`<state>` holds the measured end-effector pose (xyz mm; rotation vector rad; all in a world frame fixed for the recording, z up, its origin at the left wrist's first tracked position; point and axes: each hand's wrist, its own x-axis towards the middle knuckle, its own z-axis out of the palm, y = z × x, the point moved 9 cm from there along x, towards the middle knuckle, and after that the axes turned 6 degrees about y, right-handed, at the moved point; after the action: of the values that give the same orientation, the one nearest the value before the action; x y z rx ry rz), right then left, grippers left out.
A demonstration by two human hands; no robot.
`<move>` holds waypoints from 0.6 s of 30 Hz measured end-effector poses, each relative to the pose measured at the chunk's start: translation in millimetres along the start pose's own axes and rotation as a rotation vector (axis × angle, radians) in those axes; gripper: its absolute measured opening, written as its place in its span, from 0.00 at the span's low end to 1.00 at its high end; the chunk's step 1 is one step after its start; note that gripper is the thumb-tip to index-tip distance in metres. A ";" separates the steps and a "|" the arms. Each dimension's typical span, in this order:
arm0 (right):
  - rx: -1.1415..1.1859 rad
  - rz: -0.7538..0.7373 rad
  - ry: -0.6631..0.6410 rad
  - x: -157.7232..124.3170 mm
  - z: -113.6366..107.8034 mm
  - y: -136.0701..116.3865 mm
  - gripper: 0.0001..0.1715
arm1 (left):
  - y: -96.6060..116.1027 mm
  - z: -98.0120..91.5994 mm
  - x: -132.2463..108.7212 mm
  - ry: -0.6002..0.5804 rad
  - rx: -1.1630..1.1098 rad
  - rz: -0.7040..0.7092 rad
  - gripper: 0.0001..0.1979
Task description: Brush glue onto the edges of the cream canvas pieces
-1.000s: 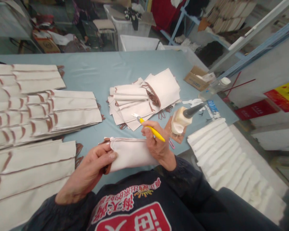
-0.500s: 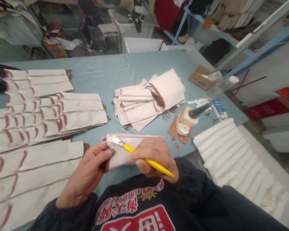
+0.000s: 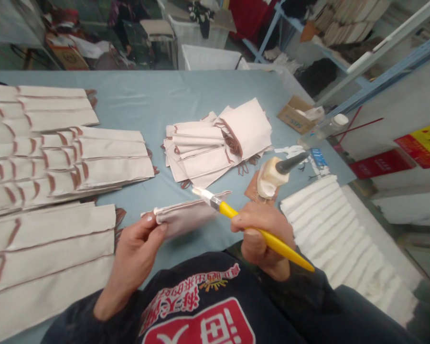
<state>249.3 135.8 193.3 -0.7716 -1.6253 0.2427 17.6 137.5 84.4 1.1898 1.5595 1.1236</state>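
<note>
My left hand point(image 3: 138, 253) pinches one corner of a cream cloth pouch with brown trim point(image 3: 186, 220), held tilted over the table's near edge. In my right hand point(image 3: 263, 234) is a yellow-handled paintbrush point(image 3: 232, 215), its bristles coated white. The brush tip hovers above the pouch's top edge, pointing up and left; whether it touches the cloth I cannot tell. Beyond the pouch lies a loose pile of similar cream pouches point(image 3: 204, 157). To the right, a cut-open plastic container with a dark nozzle point(image 3: 272, 177) sits on a brown board point(image 3: 252, 188), white stuff at its mouth.
Overlapping rows of cream pouches point(image 3: 111, 165) cover the left of the blue-green table point(image 3: 136, 100). White folded fabric point(image 3: 329, 220) lies at the right. A small cardboard box point(image 3: 297, 114) and a clear jar point(image 3: 335, 125) stand at the back right, near white bins point(image 3: 211, 59).
My right hand has drawn the brush to the right, lifting it off the pouch's left corner. The pouch has tipped more edge-on in my left hand. The whole view has shifted slightly.
</note>
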 end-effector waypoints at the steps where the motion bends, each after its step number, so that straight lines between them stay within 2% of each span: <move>1: 0.001 0.049 0.042 0.1 -6.5 1.5 0.12 | 10.4 -0.2 -3.2 0.023 0.107 0.157 0.07; 4: 0.092 0.313 0.104 -7.2 -17.0 17.2 0.15 | 31.3 5.7 -18.7 0.040 0.273 0.502 0.13; 6: 0.195 0.473 0.099 -13.6 -16.0 26.6 0.15 | 34.3 8.2 -26.0 0.030 0.290 0.601 0.14; 8: 0.241 0.548 0.079 -14.7 -13.5 30.0 0.15 | 34.8 9.0 -30.9 0.030 0.323 0.673 0.13; 11: 0.180 0.486 -0.021 -3.2 -6.9 25.0 0.15 | 34.1 10.3 -34.5 0.024 0.360 0.743 0.13; 16: 0.137 0.164 -0.315 16.3 22.2 -4.8 0.13 | 36.6 19.9 -39.0 -0.014 0.452 0.834 0.14; 18: 0.202 0.151 -0.365 15.1 31.3 -12.4 0.14 | 37.5 24.1 -41.3 -0.026 0.491 0.852 0.14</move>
<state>215.3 143.8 205.4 -0.7232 -1.8491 0.6778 56.2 106.2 119.4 2.3258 1.3581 1.2434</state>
